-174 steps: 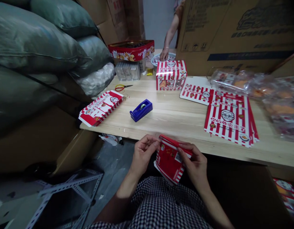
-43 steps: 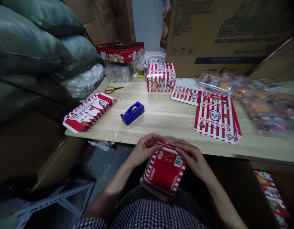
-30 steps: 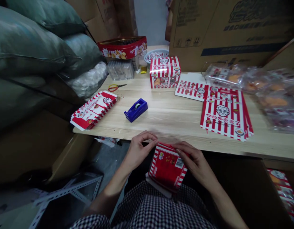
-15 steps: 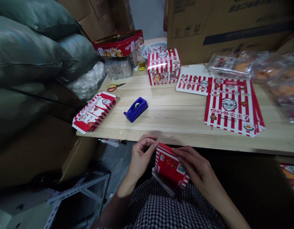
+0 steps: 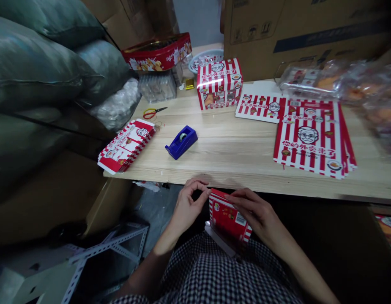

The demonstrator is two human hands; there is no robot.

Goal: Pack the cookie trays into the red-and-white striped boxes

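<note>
A small red-and-white striped cardboard box (image 5: 228,220) is held over my lap, just below the table's front edge. Its red side with a barcode faces me, and a white flap hangs loose at its lower end. My left hand (image 5: 188,207) pinches the upper left corner between thumb and forefinger. Along the top edge on the right, the fingers of my right hand (image 5: 258,213) press together on the cardboard. The far side of the box is hidden. Beyond my hands, a blue tape dispenser (image 5: 181,143) sits on the table.
On the table (image 5: 227,156) are flat striped cartons (image 5: 309,145), a stack of folded cartons (image 5: 127,145), scissors (image 5: 154,112), an assembled box (image 5: 219,84) and bagged toy food (image 5: 328,82). Large sacks (image 5: 33,71) and a metal frame (image 5: 109,245) stand at left.
My right fingers have slid slightly left along the box's top edge. The box has turned a little, and the view has shifted slightly. My left hand keeps its pinch at the corner.
</note>
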